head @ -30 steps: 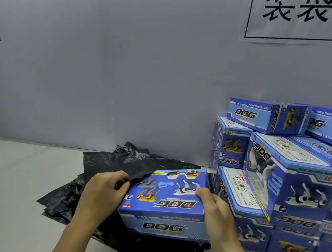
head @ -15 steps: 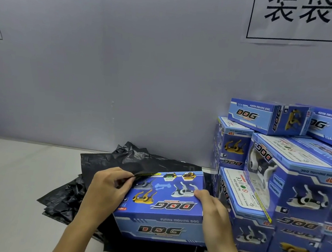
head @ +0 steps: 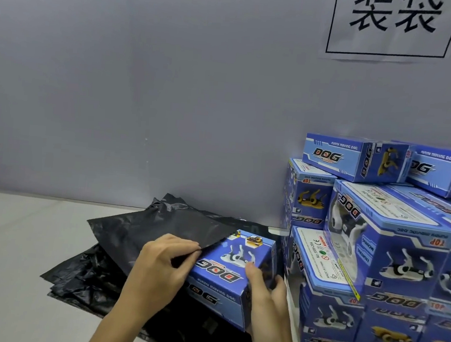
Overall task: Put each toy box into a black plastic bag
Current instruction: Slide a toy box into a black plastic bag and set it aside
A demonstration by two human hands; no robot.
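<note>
Black plastic bag (head: 160, 227) now drawn further over one toy dog box (head: 233, 274), bag edge pinched by left hand (head: 162, 268), box end gripped by right hand (head: 267, 306), box's far left hidden, stacked boxes (head: 374, 250) cut off, uncountable

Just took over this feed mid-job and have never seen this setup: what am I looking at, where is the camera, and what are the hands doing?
There is no machine here: a person works bare-handed, and the single camera sits on their head, looking forward and down. The left hand pinches the edge of a black plastic bag over a blue toy box, while the right hand grips the box's right end. More black bags lie underneath on the pale table. A stack of boxes waits on the right, against the wall.
</note>
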